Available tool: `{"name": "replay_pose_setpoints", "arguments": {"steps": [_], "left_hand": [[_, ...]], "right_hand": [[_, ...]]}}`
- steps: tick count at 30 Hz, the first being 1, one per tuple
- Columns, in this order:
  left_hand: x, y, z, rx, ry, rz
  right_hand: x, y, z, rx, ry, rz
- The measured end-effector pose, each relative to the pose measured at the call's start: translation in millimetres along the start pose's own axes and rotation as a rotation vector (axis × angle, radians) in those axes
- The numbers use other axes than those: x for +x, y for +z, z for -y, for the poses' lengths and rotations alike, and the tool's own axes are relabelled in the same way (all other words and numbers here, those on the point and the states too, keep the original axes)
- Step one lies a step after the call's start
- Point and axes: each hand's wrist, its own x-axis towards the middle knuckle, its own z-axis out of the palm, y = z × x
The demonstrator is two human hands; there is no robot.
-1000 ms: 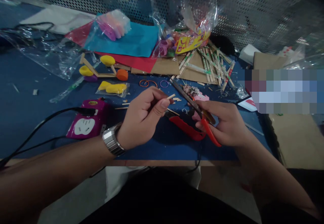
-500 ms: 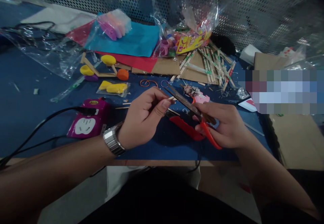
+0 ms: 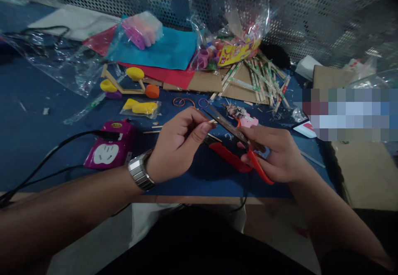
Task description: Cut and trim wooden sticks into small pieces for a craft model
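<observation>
My left hand (image 3: 174,148), a metal watch on its wrist, pinches a thin wooden stick (image 3: 212,121) between thumb and forefinger. Only the stick's short end shows; the fingers cover the rest. Scissors (image 3: 229,127) with red-orange handles are gripped in my right hand (image 3: 275,153). Their blades point up and left and pass right beside the stick's tip; whether they touch it I cannot tell. Under the hands lies a red-handled tool (image 3: 228,157). More thin sticks (image 3: 151,132) lie on the table, partly behind my left hand.
A purple power socket (image 3: 107,146) with black cables stands at left. Behind are a wooden stick frame with coloured cups (image 3: 132,90), a bag of yellow pieces (image 3: 141,107), rubber bands (image 3: 183,102), taped sticks (image 3: 261,80) on cardboard and a candy bag (image 3: 239,51). Cardboard (image 3: 362,171) lies at right.
Both hands, the stick and the scissors keep nearly the same pose. The whole view has shifted very slightly.
</observation>
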Motion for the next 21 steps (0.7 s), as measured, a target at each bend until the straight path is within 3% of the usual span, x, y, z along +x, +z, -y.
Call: {"name": "replay_pose_setpoints", "arguments": {"steps": [5, 15, 21], "left_hand": [[-1.1, 0.1, -0.2, 0.014, 0.004, -0.01], [-3.4, 1.7, 0.5, -0.078, -0.059, 0.001], [-5.1, 1.2, 1.1, -0.089, -0.09, 0.01]], "right_hand": [[-3.1, 1.8, -2.1, -0.055, -0.037, -0.029], [0.3, 1.2, 0.8, -0.043, 0.07, -0.032], [1.6, 3.3, -2.1, -0.009, 0.022, -0.016]]}}
